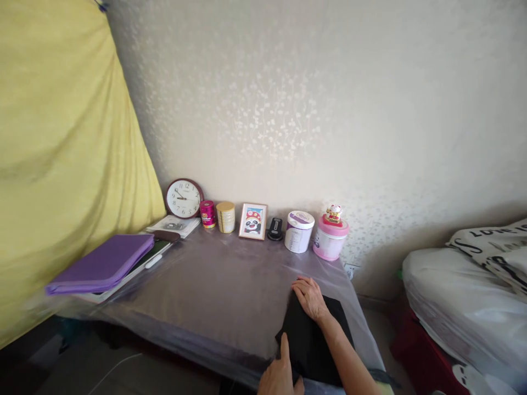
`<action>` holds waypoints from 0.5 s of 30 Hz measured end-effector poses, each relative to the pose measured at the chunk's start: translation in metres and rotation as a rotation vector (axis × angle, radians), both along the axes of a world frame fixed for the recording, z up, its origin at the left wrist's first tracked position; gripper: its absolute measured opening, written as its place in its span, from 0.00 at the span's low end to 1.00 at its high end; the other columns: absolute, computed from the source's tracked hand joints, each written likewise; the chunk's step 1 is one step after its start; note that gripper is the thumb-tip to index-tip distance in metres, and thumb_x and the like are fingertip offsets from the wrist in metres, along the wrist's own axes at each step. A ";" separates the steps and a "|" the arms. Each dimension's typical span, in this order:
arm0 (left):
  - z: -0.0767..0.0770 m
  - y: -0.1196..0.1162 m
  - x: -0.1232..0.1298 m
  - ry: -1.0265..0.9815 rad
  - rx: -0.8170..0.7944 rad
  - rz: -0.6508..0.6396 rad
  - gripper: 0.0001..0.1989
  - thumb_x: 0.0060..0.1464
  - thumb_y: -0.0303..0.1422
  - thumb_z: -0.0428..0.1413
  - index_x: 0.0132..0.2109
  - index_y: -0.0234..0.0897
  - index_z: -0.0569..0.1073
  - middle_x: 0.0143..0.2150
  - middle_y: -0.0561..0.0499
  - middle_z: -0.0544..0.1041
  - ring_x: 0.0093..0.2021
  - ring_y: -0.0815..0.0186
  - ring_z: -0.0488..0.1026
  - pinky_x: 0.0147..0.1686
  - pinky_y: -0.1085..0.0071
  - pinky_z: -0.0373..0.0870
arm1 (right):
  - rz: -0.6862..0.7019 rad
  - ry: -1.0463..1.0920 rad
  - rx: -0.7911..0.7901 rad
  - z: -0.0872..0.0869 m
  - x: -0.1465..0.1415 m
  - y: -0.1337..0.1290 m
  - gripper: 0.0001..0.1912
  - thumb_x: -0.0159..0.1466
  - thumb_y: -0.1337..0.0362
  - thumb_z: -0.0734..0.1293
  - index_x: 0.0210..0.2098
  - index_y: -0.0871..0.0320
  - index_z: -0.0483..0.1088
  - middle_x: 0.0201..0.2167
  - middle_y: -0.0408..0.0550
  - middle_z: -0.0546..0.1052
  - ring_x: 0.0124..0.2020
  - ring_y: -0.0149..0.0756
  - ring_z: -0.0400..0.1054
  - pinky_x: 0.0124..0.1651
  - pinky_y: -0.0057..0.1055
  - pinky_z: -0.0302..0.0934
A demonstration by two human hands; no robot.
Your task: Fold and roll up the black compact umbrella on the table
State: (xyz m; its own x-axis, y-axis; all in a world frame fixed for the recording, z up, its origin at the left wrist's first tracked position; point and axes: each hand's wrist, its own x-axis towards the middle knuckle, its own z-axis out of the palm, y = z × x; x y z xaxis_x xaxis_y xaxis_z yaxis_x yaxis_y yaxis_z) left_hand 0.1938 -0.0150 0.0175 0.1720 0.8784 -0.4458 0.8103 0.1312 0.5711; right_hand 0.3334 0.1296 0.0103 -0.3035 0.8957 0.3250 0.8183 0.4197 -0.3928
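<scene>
A black, flat piece that looks like folded cloth (317,345) lies at the right front corner of the table. My right hand (310,298) rests palm down on its far left part, fingers stretched out and close together. By the near left edge of the cloth is my left hand (279,373), its index finger straight and pointing away from me, its thumb apart. The other fingers of that hand are partly hidden. I see nothing held in either hand.
The table (214,291) has a clear plastic cover. Along the wall stand a clock (184,198), a pink tin (208,214), a ribbed gold can (226,218), a framed panda picture (252,221), a white tub (299,232) and a pink-lidded tub (329,241). A purple folder (102,263) lies left.
</scene>
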 end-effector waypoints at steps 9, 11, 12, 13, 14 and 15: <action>-0.004 -0.004 -0.002 -0.020 0.046 -0.020 0.37 0.52 0.32 0.46 0.63 0.29 0.34 0.47 0.38 0.71 0.48 0.57 0.68 0.45 0.66 0.61 | -0.431 0.132 0.000 0.002 0.041 0.009 0.18 0.60 0.62 0.53 0.42 0.61 0.69 0.42 0.55 0.74 0.44 0.40 0.67 0.48 0.36 0.56; -0.012 -0.005 -0.003 -0.035 0.098 -0.020 0.36 0.52 0.33 0.45 0.63 0.29 0.36 0.46 0.39 0.71 0.47 0.58 0.68 0.44 0.68 0.61 | -0.534 0.185 -0.035 0.003 0.061 -0.009 0.19 0.59 0.60 0.53 0.42 0.62 0.69 0.40 0.55 0.74 0.41 0.40 0.68 0.44 0.34 0.59; -0.016 -0.005 -0.003 -0.043 0.117 -0.014 0.36 0.52 0.34 0.45 0.63 0.30 0.36 0.46 0.39 0.71 0.46 0.58 0.69 0.44 0.69 0.61 | -0.573 0.211 -0.055 0.003 0.071 -0.020 0.19 0.59 0.59 0.54 0.41 0.61 0.69 0.39 0.54 0.75 0.39 0.40 0.69 0.43 0.33 0.59; -0.019 -0.006 -0.003 -0.051 0.132 -0.010 0.36 0.52 0.34 0.45 0.63 0.30 0.37 0.45 0.40 0.72 0.46 0.59 0.69 0.43 0.69 0.61 | -0.601 0.229 -0.070 0.003 0.079 -0.031 0.19 0.59 0.58 0.54 0.40 0.60 0.69 0.38 0.53 0.75 0.39 0.39 0.69 0.42 0.32 0.59; -0.023 -0.005 -0.003 -0.060 0.140 -0.008 0.35 0.52 0.35 0.45 0.63 0.31 0.37 0.45 0.41 0.72 0.45 0.60 0.70 0.41 0.70 0.61 | -0.625 0.238 -0.088 0.002 0.086 -0.043 0.19 0.58 0.57 0.54 0.40 0.59 0.70 0.38 0.52 0.76 0.39 0.39 0.69 0.42 0.31 0.59; -0.025 -0.005 -0.003 -0.067 0.145 -0.005 0.35 0.52 0.35 0.45 0.63 0.31 0.37 0.44 0.41 0.72 0.44 0.61 0.70 0.40 0.71 0.62 | -0.641 0.237 -0.110 0.001 0.091 -0.053 0.19 0.58 0.57 0.54 0.39 0.59 0.70 0.38 0.51 0.76 0.39 0.40 0.69 0.42 0.31 0.59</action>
